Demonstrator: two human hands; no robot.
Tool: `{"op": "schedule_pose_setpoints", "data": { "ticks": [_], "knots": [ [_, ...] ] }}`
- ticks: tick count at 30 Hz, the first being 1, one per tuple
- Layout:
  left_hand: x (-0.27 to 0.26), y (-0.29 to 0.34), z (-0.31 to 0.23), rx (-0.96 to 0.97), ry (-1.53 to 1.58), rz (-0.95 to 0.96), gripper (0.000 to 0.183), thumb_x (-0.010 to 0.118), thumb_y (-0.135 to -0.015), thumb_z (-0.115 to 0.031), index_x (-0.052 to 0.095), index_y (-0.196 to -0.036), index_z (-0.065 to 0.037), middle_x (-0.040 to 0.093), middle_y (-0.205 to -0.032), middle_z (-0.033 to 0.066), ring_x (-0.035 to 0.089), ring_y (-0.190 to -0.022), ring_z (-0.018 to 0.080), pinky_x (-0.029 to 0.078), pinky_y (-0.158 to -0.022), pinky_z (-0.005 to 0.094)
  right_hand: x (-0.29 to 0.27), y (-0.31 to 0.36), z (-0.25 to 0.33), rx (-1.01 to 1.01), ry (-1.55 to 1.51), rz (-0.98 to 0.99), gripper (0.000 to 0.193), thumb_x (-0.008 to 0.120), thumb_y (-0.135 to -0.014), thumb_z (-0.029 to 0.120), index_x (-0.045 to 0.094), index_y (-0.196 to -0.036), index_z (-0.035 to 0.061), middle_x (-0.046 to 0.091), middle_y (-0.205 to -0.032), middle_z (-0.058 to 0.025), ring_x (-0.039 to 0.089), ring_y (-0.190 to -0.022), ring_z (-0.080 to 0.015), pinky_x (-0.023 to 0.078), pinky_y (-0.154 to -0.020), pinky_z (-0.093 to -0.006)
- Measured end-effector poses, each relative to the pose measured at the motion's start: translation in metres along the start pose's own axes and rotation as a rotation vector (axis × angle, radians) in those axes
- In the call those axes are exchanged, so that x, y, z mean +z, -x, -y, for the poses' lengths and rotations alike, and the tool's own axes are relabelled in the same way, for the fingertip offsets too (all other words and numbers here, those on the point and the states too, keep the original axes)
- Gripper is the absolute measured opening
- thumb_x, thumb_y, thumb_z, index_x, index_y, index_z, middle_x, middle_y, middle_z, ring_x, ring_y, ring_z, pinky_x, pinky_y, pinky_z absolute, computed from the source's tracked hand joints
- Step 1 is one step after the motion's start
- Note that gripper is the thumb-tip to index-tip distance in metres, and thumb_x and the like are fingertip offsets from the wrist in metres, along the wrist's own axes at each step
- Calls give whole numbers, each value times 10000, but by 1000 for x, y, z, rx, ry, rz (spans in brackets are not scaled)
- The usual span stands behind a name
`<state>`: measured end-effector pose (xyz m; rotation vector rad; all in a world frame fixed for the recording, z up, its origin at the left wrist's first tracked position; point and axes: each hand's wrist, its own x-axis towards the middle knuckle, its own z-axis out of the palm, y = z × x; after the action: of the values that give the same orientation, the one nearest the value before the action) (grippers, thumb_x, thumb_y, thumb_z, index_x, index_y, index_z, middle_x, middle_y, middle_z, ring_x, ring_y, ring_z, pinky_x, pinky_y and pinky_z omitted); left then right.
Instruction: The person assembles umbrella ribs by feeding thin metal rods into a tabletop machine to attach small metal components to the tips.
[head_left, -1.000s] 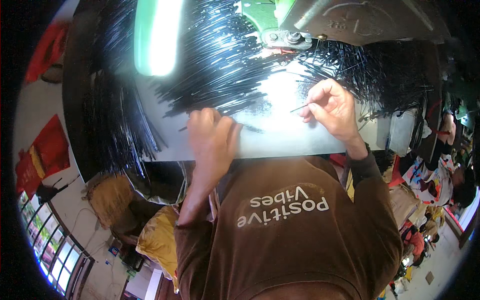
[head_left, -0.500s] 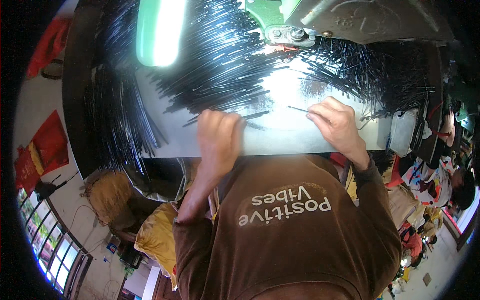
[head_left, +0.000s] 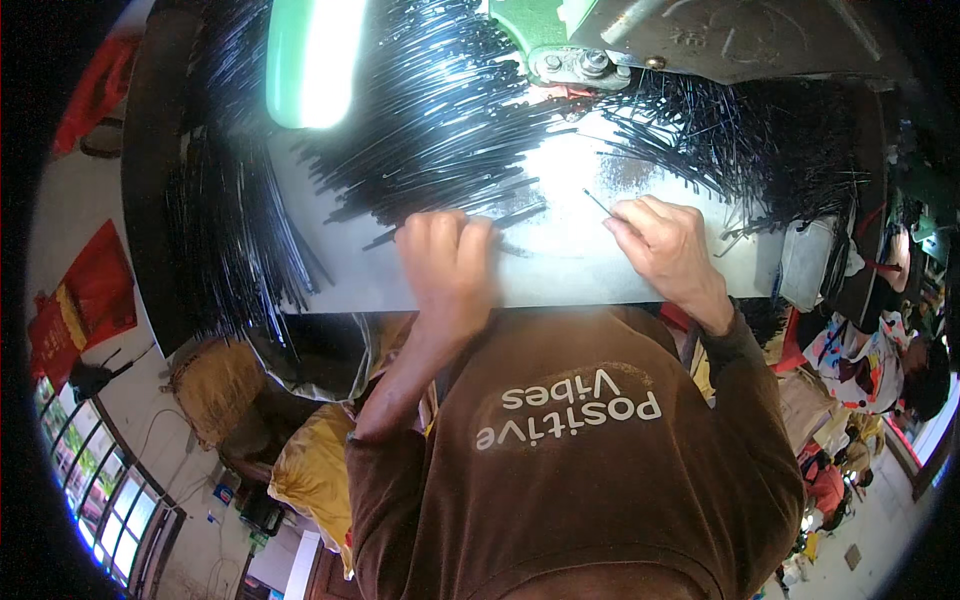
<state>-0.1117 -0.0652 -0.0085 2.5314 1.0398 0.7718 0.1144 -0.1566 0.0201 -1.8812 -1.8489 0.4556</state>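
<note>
My right hand (head_left: 668, 255) pinches a short thin dark rod (head_left: 597, 203) between thumb and fingers, its tip pointing up and left over the pale tabletop (head_left: 550, 282). My left hand (head_left: 447, 262), slightly blurred, has its fingers curled down at the near edge of a large heap of thin black rods (head_left: 440, 130). Ends of rods stick out on both sides of that hand; what its fingers hold is hidden. More black rods (head_left: 250, 225) hang over the table's left edge, and another pile (head_left: 740, 140) lies at the right.
A bright lamp with a green housing (head_left: 285, 70) hangs over the heap. At the far side stands a green machine part with bolts (head_left: 580, 68) beside a dark metal cover (head_left: 750, 40). A pale box (head_left: 803, 262) sits at the right edge; a yellow sack (head_left: 312, 455) lies below left.
The rod in my right hand has swung from nearly level to a steeper tilt, tip upward. My left hand has shifted slightly to the right.
</note>
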Motion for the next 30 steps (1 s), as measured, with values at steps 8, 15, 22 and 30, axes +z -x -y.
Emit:
{"op": "schedule_pose_setpoints", "data": {
  "ticks": [8,15,22,30],
  "knots": [
    [-4,-9,-11,59,57,-14,214,708,-732,-96,607,-913,-44,549,-822,73,494,-790,241,355,-713,371,2,-1,1,61,-34,-2,92,664,-751,27,620,-830,10,619,-702,-98,593,-542,-202,461,-505,-291],
    [-10,1,-7,35,40,-55,212,730,-721,-114,621,-890,-49,553,-818,67,499,-779,238,356,-705,370,4,-3,0,78,-61,-30,96,655,-741,30,598,-818,36,582,-650,-66,549,-498,-170,434,-480,-284],
    [-6,-1,-15,37,52,10,171,723,-707,-97,626,-846,-67,536,-788,54,487,-760,234,353,-694,367,7,-3,-2,86,-75,-34,92,649,-737,30,589,-805,44,549,-609,-56,519,-474,-162,417,-465,-289],
    [3,2,-15,74,48,29,157,691,-703,-22,605,-831,-44,544,-785,64,483,-718,253,373,-642,371,4,0,-3,198,-217,-54,88,642,-767,-6,588,-832,20,546,-614,-15,496,-507,-47,381,-466,-211]
  ]
}}
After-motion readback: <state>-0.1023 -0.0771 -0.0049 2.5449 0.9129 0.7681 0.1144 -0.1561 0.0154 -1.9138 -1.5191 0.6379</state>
